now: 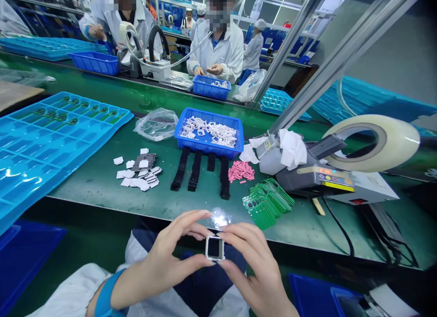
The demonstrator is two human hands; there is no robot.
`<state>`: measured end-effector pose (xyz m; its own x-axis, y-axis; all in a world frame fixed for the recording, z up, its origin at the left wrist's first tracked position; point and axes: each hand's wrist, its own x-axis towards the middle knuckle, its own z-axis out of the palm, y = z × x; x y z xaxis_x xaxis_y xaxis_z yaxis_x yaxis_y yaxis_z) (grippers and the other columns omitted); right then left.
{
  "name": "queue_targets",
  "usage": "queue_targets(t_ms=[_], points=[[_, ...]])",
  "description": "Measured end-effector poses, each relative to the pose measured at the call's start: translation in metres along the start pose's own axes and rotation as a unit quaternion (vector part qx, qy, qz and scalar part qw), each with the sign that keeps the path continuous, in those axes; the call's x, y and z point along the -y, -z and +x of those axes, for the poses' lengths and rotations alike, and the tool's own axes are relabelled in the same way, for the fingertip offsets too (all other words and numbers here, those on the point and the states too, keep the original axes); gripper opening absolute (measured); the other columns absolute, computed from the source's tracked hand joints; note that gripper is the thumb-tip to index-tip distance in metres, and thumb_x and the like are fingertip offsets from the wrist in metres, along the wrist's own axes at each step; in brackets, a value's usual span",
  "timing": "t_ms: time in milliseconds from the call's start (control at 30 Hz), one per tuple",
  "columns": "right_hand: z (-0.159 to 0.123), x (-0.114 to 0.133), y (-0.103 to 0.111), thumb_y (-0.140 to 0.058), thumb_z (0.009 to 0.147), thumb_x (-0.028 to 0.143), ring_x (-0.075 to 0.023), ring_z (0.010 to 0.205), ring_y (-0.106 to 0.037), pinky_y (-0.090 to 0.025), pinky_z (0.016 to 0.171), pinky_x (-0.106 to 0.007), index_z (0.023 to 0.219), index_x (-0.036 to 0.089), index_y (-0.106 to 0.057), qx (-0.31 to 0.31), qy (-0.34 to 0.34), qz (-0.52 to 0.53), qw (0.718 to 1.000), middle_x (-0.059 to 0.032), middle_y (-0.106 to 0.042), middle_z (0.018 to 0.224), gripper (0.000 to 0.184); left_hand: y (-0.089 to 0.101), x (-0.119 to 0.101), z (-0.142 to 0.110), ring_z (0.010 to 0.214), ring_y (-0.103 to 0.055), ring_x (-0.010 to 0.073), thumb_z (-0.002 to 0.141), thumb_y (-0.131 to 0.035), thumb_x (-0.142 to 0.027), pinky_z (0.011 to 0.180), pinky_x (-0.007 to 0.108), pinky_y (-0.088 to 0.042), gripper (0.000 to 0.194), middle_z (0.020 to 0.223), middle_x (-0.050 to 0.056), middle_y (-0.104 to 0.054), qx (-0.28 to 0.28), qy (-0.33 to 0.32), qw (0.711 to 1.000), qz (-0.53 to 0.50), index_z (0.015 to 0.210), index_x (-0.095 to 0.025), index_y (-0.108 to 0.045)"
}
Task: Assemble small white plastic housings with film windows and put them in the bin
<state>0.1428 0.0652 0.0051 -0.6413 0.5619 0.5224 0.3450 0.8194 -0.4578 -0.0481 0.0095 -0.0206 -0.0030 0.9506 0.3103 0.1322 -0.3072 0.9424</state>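
Between my two hands, just off the bench's front edge, is a small square white plastic frame point(207, 249) with a dark display point(215, 247) set in it. My left hand point(167, 244) pinches the left side, thumb below and fingers above. On the opposite side my right hand point(257, 262) grips it the same way, thumb at the lower corner and fingers along the top. Beyond the hands are black strips of stacked pieces point(195, 173), a pink pile of small pads point(241, 171) and fanned green circuit boards point(268, 201).
A blue bin point(210, 148) of white frames stands mid-bench. White and grey pieces point(139, 182) lie left of it, near a light-blue tray point(20, 139) bearing green boards. A tape dispenser point(314, 171) with a large roll stands right. Co-workers point(218, 48) sit across the bench.
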Motion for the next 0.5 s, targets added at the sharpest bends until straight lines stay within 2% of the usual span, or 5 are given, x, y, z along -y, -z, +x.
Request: queue_targets(t_ms=[133, 233, 300, 367, 500], points=[[0.009, 0.010, -0.015, -0.052, 0.092, 0.029, -0.0175, 0.097, -0.055, -0.046, 0.083, -0.030, 0.107, 0.015, -0.058, -0.040, -0.010, 0.017, 0.999, -0.0077, -0.062, 0.101, 0.021, -0.012, 0.006, -0.005, 0.104, -0.064, 0.0200, 0.074, -0.072, -0.028, 0.088, 0.024, -0.052, 0.026, 0.114, 0.005, -0.065, -0.069, 0.113, 0.962, -0.237, 0.100, -0.030, -0.072], [0.018, 0.016, -0.027, -0.057, 0.090, 0.025, -0.0177, 0.094, -0.057, -0.047, 0.082, -0.031, 0.102, 0.015, -0.059, -0.084, -0.003, 0.012, 0.996, -0.0074, -0.064, 0.096, 0.016, -0.020, 0.006, -0.009, 0.100, -0.066, 0.0185, 0.071, -0.073, -0.036, 0.088, 0.022, -0.050, 0.026, 0.103, 0.005, -0.071, -0.125, 0.171, 0.897, -0.388, 0.096, -0.027, -0.074], [0.026, 0.020, -0.034, -0.060, 0.088, 0.023, -0.0178, 0.090, -0.057, -0.046, 0.080, -0.032, 0.091, 0.017, -0.061, -0.107, 0.012, -0.006, 0.994, -0.0062, -0.065, 0.092, 0.007, -0.023, 0.003, -0.012, 0.092, -0.068, 0.0156, 0.071, -0.073, -0.039, 0.083, 0.019, -0.050, 0.028, 0.092, 0.004, -0.074, -0.141, 0.214, 0.840, -0.478, 0.096, -0.026, -0.073], [0.034, 0.025, -0.040, -0.059, 0.088, 0.022, -0.0176, 0.087, -0.058, -0.044, 0.078, -0.032, 0.079, 0.019, -0.062, -0.107, 0.030, -0.028, 0.993, -0.0050, -0.066, 0.091, 0.010, -0.021, 0.001, -0.015, 0.085, -0.069, 0.0138, 0.072, -0.072, -0.040, 0.078, 0.018, -0.051, 0.028, 0.084, 0.005, -0.075, -0.155, 0.235, 0.786, -0.550, 0.095, -0.024, -0.074], [0.049, 0.031, -0.050, -0.059, 0.089, 0.024, -0.0162, 0.081, -0.060, -0.045, 0.076, -0.031, 0.075, 0.019, -0.060, -0.098, 0.056, -0.021, 0.993, -0.0037, -0.068, 0.087, 0.014, -0.005, 0.007, -0.023, 0.092, -0.069, 0.0157, 0.075, -0.069, -0.040, 0.082, 0.022, -0.051, 0.027, 0.089, 0.005, -0.076, -0.211, 0.252, 0.735, -0.593, 0.095, -0.023, -0.073]])
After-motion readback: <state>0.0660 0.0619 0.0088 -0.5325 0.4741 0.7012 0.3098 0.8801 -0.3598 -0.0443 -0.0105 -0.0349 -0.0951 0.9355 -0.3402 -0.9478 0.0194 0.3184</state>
